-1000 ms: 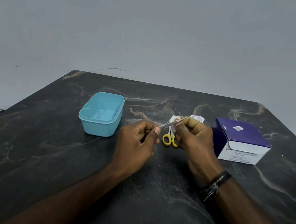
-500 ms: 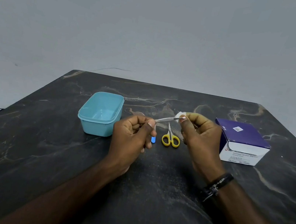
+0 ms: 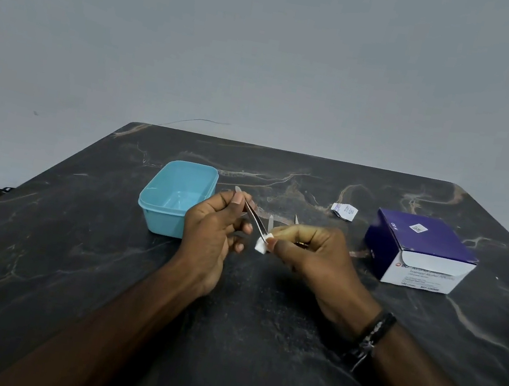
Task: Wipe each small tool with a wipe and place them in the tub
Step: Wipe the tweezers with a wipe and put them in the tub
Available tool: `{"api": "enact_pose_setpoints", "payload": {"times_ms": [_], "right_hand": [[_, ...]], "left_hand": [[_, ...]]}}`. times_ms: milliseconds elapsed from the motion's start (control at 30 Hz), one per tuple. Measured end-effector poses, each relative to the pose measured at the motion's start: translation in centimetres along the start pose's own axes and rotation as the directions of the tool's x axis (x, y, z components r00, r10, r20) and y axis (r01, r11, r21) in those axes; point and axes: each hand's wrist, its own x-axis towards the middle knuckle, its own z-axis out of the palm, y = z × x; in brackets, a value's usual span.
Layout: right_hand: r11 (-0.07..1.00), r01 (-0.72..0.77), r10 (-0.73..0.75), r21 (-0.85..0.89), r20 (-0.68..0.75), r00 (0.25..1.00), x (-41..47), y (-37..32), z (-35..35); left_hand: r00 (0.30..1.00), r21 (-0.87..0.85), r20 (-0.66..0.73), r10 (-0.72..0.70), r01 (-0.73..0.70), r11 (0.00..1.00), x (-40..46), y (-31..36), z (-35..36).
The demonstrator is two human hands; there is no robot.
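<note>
Partly, hands (image 3: 271, 245) hide scissors (image 3: 296, 219) behind them.

**Materials and finishes on the table**

A dark table (image 3: 101, 268) looks like polished stone, smooth with pale, rust-tinted veins. The tub (image 3: 157, 210) is light blue plastic with a soft sheen. The tweezers (image 3: 254, 219) are thin, bright, shiny metal. The wipe (image 3: 260, 246) is white, soft and fibrous, matt. A box (image 3: 431, 244) is smooth printed cardboard, purple and white. A small sachet (image 3: 344, 211) looks like printed paper. Behind, the wall (image 3: 270, 45) is matt grey.
</note>
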Motion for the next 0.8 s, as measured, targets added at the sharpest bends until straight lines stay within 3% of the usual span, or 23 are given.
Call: {"api": "enact_pose_setpoints", "payload": {"times_ms": [167,533,667,800], "right_hand": [[0.988,-0.131,0.123,0.077,0.101,0.987,0.1,-0.5,-0.9],[0.989,-0.124,0.130,0.083,-0.078,0.988,0.5,-0.7,-1.2],[0.993,-0.071,0.088,0.099,-0.175,0.981,0.7,-0.9,-1.6],[0.999,-0.027,0.034,0.041,-0.162,0.986,0.4,-0.9,-1.5]], "left_hand": [[1.000,0.031,0.009,-0.026,0.026,0.999,0.0,0.3,0.2],[1.000,-0.015,-0.022,-0.007,0.007,1.000,-0.1,0.5,0.1],[1.000,0.091,0.028,0.006,-0.008,0.996,-0.3,0.1,0.3],[0.991,0.193,0.128,-0.046,0.021,0.981,-0.8,-0.5,0.5]]}}
